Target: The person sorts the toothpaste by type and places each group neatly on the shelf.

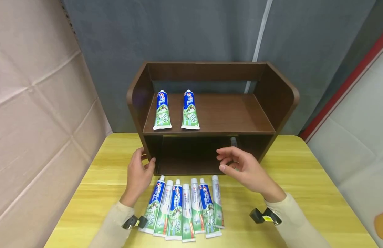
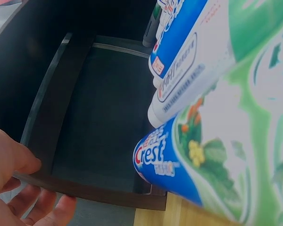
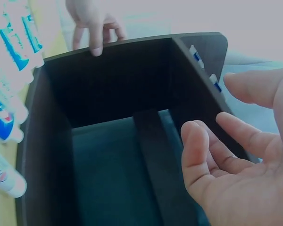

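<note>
My left hand (image 1: 140, 171) grips the left side panel of a dark brown two-tier shelf (image 1: 210, 133), thumb inside and fingers outside. In front of the lower opening hovers my right hand (image 1: 245, 168), fingers loosely bent and holding nothing. Behind it, a toothpaste tube (image 1: 233, 141) shows its cap end in the lower compartment; the rest is mostly hidden. Two blue-green Crest toothpaste tubes, one at the left (image 1: 162, 110) and another (image 1: 189, 110) beside it, lie on the upper tier, caps to the back. In the left wrist view, a Crest tube (image 2: 162, 157) looms close.
Several toothpaste tubes lie side by side before the shelf on the yellow wooden table (image 1: 104, 193), among them a blue-capped-end Crest tube (image 1: 176, 210) and a white-green tube (image 1: 187, 213). A grey curtain (image 1: 191, 31) hangs behind; pale cloth (image 1: 39, 103) lines the left.
</note>
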Tool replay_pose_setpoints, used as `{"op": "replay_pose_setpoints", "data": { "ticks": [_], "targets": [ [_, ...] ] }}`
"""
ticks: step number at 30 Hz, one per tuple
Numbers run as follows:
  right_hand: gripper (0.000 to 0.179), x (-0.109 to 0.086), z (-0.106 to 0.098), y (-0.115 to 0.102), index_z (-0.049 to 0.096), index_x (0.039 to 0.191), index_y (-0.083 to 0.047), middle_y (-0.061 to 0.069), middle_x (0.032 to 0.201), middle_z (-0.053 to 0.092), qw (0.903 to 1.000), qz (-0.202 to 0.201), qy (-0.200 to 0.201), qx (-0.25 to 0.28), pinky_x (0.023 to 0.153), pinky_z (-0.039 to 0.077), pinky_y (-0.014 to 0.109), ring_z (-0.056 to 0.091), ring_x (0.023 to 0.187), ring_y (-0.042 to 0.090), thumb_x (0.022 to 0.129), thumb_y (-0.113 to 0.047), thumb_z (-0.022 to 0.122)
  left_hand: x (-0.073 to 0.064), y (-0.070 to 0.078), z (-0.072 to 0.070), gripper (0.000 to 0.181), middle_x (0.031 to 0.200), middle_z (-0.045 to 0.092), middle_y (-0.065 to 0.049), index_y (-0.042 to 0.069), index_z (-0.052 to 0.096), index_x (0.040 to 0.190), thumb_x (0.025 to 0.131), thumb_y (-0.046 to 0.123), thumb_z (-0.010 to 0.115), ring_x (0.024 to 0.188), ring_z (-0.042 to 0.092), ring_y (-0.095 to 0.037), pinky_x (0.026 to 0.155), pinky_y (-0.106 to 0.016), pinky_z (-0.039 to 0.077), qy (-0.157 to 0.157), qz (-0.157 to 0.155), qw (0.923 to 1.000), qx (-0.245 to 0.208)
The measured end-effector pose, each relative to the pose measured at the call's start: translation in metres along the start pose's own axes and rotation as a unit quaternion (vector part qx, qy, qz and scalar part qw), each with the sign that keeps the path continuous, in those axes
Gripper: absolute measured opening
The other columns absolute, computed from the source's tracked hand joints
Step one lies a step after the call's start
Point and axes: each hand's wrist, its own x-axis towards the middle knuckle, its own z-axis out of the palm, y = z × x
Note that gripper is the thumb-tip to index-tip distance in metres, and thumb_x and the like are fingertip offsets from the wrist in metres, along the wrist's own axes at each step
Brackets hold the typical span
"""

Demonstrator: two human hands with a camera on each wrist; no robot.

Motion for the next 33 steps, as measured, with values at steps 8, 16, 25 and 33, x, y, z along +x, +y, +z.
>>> {"op": "replay_pose_setpoints", "data": {
  "ticks": [8,16,25,33],
  "targets": [
    [0.041,-0.009,0.006,0.019,0.063,0.138,-0.009,0.009,0.121,0.071,0.9996,0.029,-0.006,0.005,0.084,0.063,0.027,0.068,0.100,0.016,0.099,-0.012,0.075,0.000,0.002,-0.001,0.045,0.129,0.063,-0.015,0.004,0.053,0.141,0.100,0.007,0.070,0.115,0.067,-0.034,0.086,-0.052,0.066,0.002,0.000,1.0000,-0.002],
    [0.039,-0.019,0.019,0.042,0.063,0.136,-0.006,0.012,0.115,0.072,0.9975,0.066,0.008,0.023,0.084,0.062,0.024,0.069,0.098,0.016,0.099,-0.011,0.074,0.001,0.002,-0.001,0.045,0.130,0.063,-0.015,0.004,0.053,0.141,0.099,0.006,0.071,0.115,0.068,-0.036,0.085,-0.053,0.066,0.001,-0.005,1.0000,-0.004],
    [0.038,-0.030,0.033,0.064,0.063,0.133,-0.001,0.023,0.114,0.070,0.9947,0.094,0.008,0.042,0.085,0.061,0.026,0.067,0.098,0.015,0.098,-0.008,0.074,0.001,0.003,-0.001,0.046,0.130,0.063,-0.015,0.004,0.052,0.141,0.099,0.006,0.070,0.116,0.067,-0.035,0.085,-0.052,0.066,0.002,-0.005,1.0000,-0.008],
    [0.043,-0.040,0.043,0.078,0.060,0.133,0.005,0.019,0.112,0.070,0.9897,0.131,0.009,0.057,0.084,0.059,0.024,0.067,0.097,0.016,0.096,-0.009,0.076,0.001,0.005,-0.001,0.046,0.130,0.062,-0.016,0.004,0.052,0.142,0.100,0.007,0.070,0.116,0.067,-0.036,0.086,-0.053,0.066,-0.001,-0.010,0.9999,-0.005]
  ]
}}
